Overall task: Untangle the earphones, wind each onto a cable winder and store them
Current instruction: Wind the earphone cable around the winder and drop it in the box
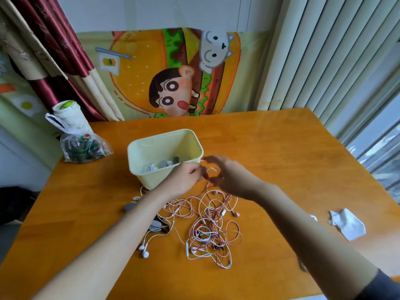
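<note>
A tangle of pink, white and red earphone cables (pixel 207 226) lies on the wooden table (pixel 281 161) in front of me. My left hand (pixel 186 176) and my right hand (pixel 225 174) are raised just above it, beside the pale yellow storage box (pixel 138 152). Both pinch a pink earphone cable (pixel 211 169) that loops between them and hangs down into the tangle; the right hand is blurred. Inside the box lie wound earphones on grey cable winders (pixel 162 163). More grey winders (pixel 129 206) and a white earphone pair (pixel 144 250) lie by my left forearm.
A plastic bag of dark items (pixel 83 147) and a white cylindrical container (pixel 69 115) stand at the table's far left corner. A crumpled white paper (pixel 348 224) lies at the right. A cartoon cloth hangs on the wall behind the table.
</note>
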### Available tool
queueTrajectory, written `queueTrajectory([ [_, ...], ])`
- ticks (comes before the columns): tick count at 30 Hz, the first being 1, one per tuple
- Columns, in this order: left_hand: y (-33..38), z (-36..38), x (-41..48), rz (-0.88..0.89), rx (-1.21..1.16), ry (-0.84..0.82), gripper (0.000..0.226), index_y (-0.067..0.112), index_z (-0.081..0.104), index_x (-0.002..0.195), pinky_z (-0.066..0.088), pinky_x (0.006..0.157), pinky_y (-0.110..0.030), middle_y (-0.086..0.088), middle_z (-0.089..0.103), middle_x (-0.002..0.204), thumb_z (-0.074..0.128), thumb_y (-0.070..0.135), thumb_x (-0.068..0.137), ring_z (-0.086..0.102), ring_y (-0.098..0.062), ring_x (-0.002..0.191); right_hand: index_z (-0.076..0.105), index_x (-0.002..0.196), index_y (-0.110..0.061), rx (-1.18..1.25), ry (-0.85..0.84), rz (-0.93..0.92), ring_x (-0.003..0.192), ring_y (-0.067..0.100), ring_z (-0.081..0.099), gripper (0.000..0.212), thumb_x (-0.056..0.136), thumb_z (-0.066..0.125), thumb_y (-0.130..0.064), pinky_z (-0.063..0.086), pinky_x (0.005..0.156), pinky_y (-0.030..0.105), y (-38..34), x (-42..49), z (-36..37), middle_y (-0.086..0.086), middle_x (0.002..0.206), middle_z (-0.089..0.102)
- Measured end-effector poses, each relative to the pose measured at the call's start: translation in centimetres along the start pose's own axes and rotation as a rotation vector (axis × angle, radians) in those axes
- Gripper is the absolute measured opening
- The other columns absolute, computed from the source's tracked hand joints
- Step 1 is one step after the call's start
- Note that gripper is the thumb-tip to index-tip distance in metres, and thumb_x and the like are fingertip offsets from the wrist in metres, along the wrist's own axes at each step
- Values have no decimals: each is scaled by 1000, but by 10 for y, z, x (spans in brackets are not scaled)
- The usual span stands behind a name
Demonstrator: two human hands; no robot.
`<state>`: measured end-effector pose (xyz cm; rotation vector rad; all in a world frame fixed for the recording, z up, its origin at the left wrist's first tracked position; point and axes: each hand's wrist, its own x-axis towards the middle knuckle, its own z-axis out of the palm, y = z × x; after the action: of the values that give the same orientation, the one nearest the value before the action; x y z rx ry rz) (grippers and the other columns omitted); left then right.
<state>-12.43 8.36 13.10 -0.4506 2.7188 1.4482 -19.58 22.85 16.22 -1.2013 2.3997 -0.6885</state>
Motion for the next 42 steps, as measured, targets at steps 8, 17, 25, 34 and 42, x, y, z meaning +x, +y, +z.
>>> queueTrajectory([
  [8,-8,-9,-10,-1,-121,-47,23,12,62,96,29,50,-18,13,46,49,43,23,102,36,-2,48,64,77,-11,328,190,117,43,8,54,25,97,48,-11,50,45,21,23,7,-5,-1,57,54],
  [17,-70,-4,-23,-188,71,-194,32,17,60,81,33,55,-25,4,38,61,37,19,103,36,-12,57,66,78,-10,316,501,518,54,18,58,26,96,46,-15,54,54,30,94,4,-6,2,61,61],
  [25,-69,0,-23,-201,99,-177,31,10,64,92,34,51,-15,10,43,62,36,15,103,40,-5,55,61,116,-13,-147,195,659,101,34,61,27,93,48,-15,48,83,35,96,-3,15,14,112,65],
  [34,-28,21,-18,-88,32,-263,31,20,56,73,33,60,-28,0,41,63,44,25,102,39,-16,61,52,126,-10,68,-121,-17,106,20,60,35,92,58,-15,49,92,32,22,-4,61,8,118,63],
  [42,-63,27,-34,-188,-52,-271,31,19,61,83,35,63,-29,4,39,62,38,26,103,39,-12,59,67,95,-4,47,-2,113,57,9,51,25,99,45,-15,38,49,11,43,-3,62,3,77,63],
])
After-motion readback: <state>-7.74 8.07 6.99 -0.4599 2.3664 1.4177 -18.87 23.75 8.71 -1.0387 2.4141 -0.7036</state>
